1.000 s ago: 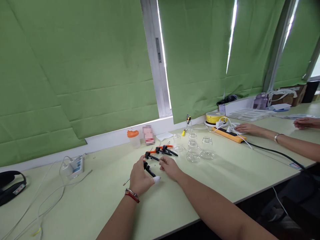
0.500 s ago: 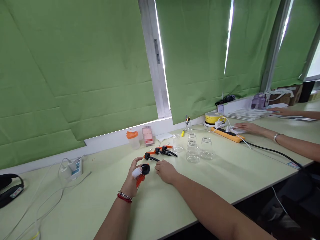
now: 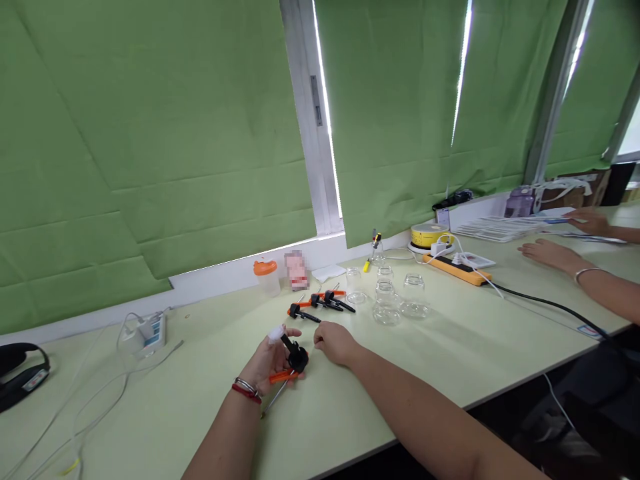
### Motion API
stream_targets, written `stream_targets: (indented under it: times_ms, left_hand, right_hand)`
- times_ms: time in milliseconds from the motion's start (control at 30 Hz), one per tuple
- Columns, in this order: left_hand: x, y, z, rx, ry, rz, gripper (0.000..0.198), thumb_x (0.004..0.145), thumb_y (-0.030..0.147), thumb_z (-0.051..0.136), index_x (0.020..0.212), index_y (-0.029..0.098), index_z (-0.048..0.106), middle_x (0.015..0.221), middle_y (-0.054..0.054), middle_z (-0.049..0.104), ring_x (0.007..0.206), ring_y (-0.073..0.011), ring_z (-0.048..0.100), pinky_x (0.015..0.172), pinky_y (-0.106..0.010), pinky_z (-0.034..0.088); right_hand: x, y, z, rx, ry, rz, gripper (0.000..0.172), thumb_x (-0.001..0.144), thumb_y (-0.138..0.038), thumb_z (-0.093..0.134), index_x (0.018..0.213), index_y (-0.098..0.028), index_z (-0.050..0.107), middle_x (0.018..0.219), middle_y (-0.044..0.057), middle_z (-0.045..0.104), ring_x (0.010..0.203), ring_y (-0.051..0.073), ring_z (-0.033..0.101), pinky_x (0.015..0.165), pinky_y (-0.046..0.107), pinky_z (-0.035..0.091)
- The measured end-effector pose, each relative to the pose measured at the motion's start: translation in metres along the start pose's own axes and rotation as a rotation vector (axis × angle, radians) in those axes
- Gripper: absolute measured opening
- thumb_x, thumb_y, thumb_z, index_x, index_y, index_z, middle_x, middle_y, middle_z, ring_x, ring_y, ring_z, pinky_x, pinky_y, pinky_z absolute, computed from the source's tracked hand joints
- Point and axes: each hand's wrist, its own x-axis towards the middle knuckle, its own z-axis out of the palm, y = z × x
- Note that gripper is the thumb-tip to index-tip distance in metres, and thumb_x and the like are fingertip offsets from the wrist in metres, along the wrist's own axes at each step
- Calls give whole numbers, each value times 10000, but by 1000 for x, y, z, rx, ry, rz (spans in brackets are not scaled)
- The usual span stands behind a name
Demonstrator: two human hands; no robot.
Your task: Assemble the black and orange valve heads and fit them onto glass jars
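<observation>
My left hand [image 3: 270, 363] holds a black and orange device [image 3: 298, 358] with a white tip and a thin metal rod that points down toward the table. Just to its right, my right hand [image 3: 336, 343] rests closed on the table; its fingertips are partly hidden, and I cannot make out anything in them. Beyond the hands lie several similar black and orange devices [image 3: 316, 301] in a row. Several clear glass jars [image 3: 385, 308] stand to the right of these. A cup with an orange lid [image 3: 266, 279] is behind, against the wall ledge.
A yellow power strip [image 3: 455, 269] with white plugs lies right of the jars. Another person's hands [image 3: 550, 255] are at the far right near papers. A white power strip [image 3: 153, 333], cables and black headphones [image 3: 30, 373] are at the left. Green curtains hang behind.
The device in my left hand has turned, so its metal rod now shows below. The other person's hands have shifted, the nearer one moving right, away from the yellow power strip.
</observation>
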Motion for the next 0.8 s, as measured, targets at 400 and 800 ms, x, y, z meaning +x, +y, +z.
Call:
stream_targets:
  times_ms: [400, 800]
  left_hand:
    - [3, -4, 0, 54, 54, -18, 681, 743, 713, 451, 1241, 252, 385, 784, -46, 642, 545, -230, 665, 379, -229, 404]
    - [2, 0, 10, 126, 46, -28, 632, 749, 687, 450, 1081, 158, 546, 754, -74, 626, 550, -191, 619, 375, -225, 383]
  right_hand:
    - [-6, -9, -1, 364, 84, 40, 78, 798, -202, 561, 816, -179, 633, 702, 13, 620, 648, 146, 555, 593, 253, 395]
    - [-12, -35, -7, 1108, -30, -39, 283, 619, -364, 757, 810, -161, 710, 706, -11, 647, 586, 99, 519, 634, 298, 450]
